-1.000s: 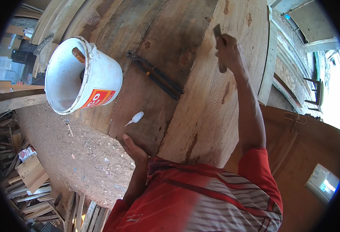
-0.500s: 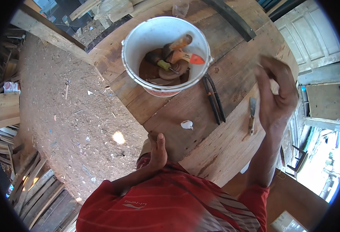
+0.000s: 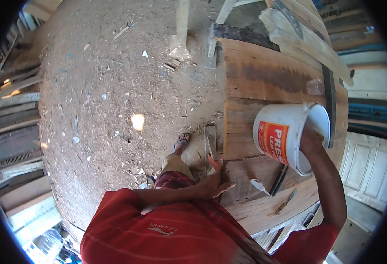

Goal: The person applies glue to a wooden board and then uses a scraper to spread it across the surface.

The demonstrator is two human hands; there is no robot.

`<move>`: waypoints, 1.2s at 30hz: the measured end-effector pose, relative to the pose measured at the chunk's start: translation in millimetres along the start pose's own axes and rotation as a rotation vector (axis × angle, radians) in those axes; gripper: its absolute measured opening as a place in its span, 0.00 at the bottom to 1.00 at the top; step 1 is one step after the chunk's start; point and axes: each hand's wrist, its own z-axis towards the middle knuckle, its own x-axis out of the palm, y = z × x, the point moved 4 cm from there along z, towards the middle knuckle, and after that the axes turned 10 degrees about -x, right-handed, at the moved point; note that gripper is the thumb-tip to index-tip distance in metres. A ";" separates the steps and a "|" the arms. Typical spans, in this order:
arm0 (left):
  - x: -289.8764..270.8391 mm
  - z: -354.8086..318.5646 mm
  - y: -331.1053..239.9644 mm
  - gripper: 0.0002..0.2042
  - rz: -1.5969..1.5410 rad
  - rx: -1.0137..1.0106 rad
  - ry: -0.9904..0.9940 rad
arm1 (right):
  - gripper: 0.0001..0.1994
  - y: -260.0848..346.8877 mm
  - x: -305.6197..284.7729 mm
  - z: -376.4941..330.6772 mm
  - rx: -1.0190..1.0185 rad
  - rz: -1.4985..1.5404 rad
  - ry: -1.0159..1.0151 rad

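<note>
A white bucket (image 3: 291, 115) with a red and orange label stands on the wooden table. My right hand (image 3: 309, 140) reaches down inside it, past the rim. Its fingers and the bucket's contents are hidden from here. By the near left edge of the table is my left hand (image 3: 212, 185), its fingers apart and nothing in them. Between that hand and the bucket lie a small white plastic piece (image 3: 259, 185) and a dark long-handled tool (image 3: 279, 179), partly covered by the bucket. Closer to me rests a putty knife (image 3: 286, 203) with a worn handle.
The plank table (image 3: 246, 140) ends at its left edge above a dirt floor (image 3: 114, 88) strewn with scraps. Rough boards (image 3: 303, 39) cover its far end, near a crumpled clear plastic cup (image 3: 315, 86). Stacked planks (image 3: 17, 132) line the left side.
My view has swung to the left. My right hand has gone from above the table into the bucket. The left hand's fingers have spread beside the table edge.
</note>
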 end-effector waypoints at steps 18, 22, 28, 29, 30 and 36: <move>-11.9 -7.5 -15.7 0.38 -0.003 0.052 0.020 | 0.18 -7.5 -1.7 10.2 0.046 0.063 -0.007; -6.3 -6.8 -9.5 0.39 -0.050 0.169 -0.037 | 0.18 -3.2 -2.2 5.4 0.061 0.053 0.006; -13.2 -12.1 -8.3 0.34 -0.063 0.031 -0.039 | 0.18 -0.8 -0.3 7.0 0.056 0.052 0.010; -16.9 -12.8 -8.6 0.35 -0.063 0.011 -0.037 | 0.18 -0.4 -0.5 4.2 0.059 0.059 0.001; -17.3 -12.6 -12.0 0.36 -0.061 -0.006 -0.012 | 0.18 -3.0 -4.0 -4.5 0.070 0.057 0.001; -12.7 1.8 -1.6 0.38 0.157 -0.037 -0.121 | 0.19 16.9 -26.7 6.2 0.009 0.045 0.051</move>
